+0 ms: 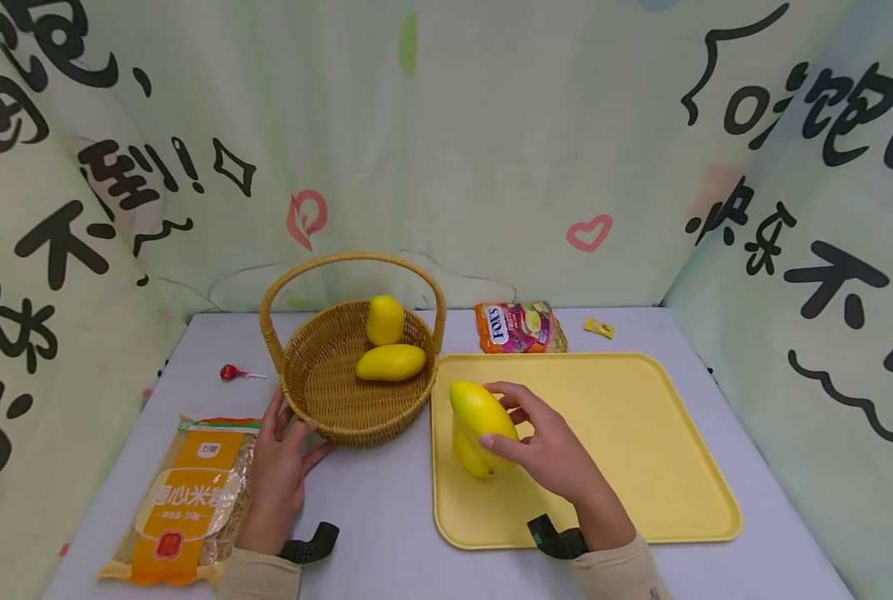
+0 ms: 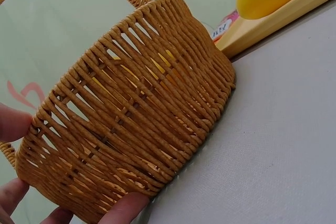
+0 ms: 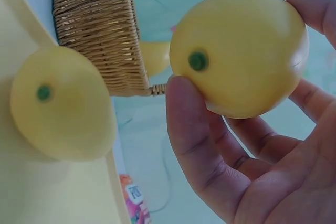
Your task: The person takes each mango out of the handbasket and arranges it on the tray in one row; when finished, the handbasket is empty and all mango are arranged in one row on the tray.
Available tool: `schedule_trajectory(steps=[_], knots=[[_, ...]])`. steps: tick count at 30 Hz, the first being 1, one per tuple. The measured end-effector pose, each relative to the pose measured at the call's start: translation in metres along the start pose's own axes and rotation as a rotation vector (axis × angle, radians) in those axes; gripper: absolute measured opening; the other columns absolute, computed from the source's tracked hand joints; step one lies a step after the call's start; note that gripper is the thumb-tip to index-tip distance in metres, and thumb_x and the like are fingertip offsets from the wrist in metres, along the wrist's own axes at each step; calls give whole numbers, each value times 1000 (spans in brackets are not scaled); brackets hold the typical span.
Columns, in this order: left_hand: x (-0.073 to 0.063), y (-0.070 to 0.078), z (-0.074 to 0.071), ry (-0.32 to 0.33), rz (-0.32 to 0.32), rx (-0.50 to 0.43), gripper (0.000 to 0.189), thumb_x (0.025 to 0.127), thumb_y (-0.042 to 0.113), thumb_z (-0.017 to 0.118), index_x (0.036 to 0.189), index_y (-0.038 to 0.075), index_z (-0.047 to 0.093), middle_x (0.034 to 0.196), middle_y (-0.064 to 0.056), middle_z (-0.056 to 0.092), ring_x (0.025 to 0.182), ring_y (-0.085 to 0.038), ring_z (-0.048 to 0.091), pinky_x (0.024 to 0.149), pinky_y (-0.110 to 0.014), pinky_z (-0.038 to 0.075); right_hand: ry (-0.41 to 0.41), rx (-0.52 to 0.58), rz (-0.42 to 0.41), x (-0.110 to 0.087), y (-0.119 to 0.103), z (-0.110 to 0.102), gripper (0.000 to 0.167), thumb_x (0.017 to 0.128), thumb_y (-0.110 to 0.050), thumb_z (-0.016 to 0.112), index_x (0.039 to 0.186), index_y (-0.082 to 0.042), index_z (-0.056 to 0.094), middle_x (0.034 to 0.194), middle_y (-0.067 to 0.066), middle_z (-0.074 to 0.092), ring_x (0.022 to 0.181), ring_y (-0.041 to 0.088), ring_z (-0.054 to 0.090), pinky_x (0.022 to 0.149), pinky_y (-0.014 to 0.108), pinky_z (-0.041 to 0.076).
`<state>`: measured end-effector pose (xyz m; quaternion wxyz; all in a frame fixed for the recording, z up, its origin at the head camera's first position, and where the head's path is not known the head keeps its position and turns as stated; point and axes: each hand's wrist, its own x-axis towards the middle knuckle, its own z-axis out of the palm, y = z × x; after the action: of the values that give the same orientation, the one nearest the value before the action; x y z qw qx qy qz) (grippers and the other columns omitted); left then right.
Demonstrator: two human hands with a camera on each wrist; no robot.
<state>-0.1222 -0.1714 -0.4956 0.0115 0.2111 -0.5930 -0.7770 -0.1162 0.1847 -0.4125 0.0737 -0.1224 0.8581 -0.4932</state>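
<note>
My right hand [image 1: 547, 442] holds a yellow mango [image 1: 484, 410] between thumb and fingers, above the tray's left part. A second mango [image 1: 470, 454] sits on the yellow tray [image 1: 596, 500], partly hidden beneath the held one; the right wrist view shows this tray mango [image 3: 63, 103] apart from the held mango [image 3: 239, 53]. With spread fingers, my left hand [image 1: 281, 467] touches the outer wall of a wicker basket [image 1: 326, 400] at its near left side. Inside the basket are an upright mango [image 1: 385, 320] and a lying mango [image 1: 391, 362].
A bag of puffed snacks [image 1: 183, 508] lies at the left, by my left forearm. Left of the basket is a red lollipop [image 1: 228, 372]. Behind the tray lie a colourful candy bag [image 1: 521, 327] and a small yellow wrapped candy [image 1: 599, 327]. The basket's tall handle [image 1: 352, 257] arches over it.
</note>
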Motion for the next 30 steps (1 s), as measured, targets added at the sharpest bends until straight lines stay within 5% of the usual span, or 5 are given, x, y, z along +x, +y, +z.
schedule_trajectory(steps=[20, 30], knots=[[-2, 1, 1, -9, 9, -4, 80, 105, 8, 52, 169, 43, 17, 176, -1, 23, 144, -27, 49, 96, -44, 63, 145, 37, 52, -14, 21, -11, 58, 95, -29, 78, 149, -32, 54, 135, 11, 64, 108, 29, 61, 76, 31, 59], [-2, 1, 0, -2, 3, 3, 80, 106, 8, 52, 169, 44, 17, 176, 0, 22, 144, -27, 48, 99, -47, 61, 172, 84, 170, -9, 31, -13, 60, 99, -34, 74, 153, -29, 50, 137, 13, 61, 112, 30, 60, 82, 31, 57]])
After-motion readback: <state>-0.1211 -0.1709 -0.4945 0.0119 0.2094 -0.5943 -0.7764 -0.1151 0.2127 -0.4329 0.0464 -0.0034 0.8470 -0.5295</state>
